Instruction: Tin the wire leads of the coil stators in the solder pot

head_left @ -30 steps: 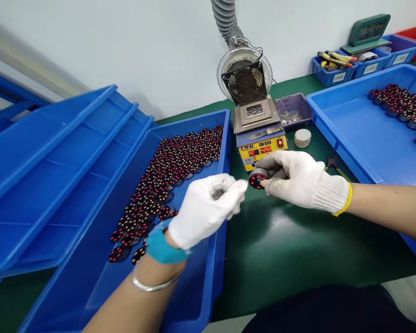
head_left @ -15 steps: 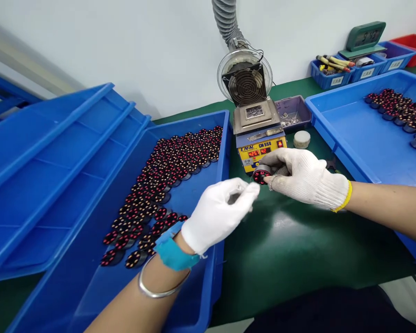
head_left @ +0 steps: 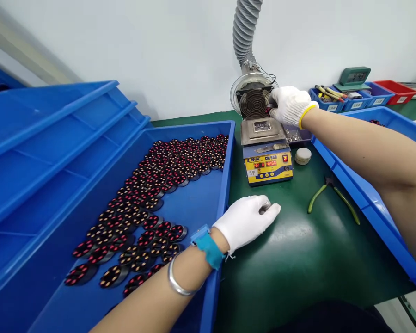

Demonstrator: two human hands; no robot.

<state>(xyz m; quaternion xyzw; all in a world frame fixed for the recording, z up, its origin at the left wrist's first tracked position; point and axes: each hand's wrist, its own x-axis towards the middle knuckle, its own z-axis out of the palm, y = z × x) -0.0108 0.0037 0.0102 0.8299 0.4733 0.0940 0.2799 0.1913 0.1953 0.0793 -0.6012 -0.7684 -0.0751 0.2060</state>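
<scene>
1. Since the earlier frame, the right hand (head_left: 289, 104) is sitting higher, at upper centre-right, no longer overlapping the yellow display panel (head_left: 268, 169).
2. Its fingers are gripping a round part (head_left: 269, 110), mostly hidden, beside the fan grille (head_left: 254, 104).
3. The part is probably feeling light, stiff and smooth; pinching its outer rim seems safest.
4. The left hand (head_left: 247, 219) is curling loosely below centre; whether it is holding anything, I cannot tell.
5. Green-handled cutters (head_left: 329, 181) are now showing fully at right.
</scene>
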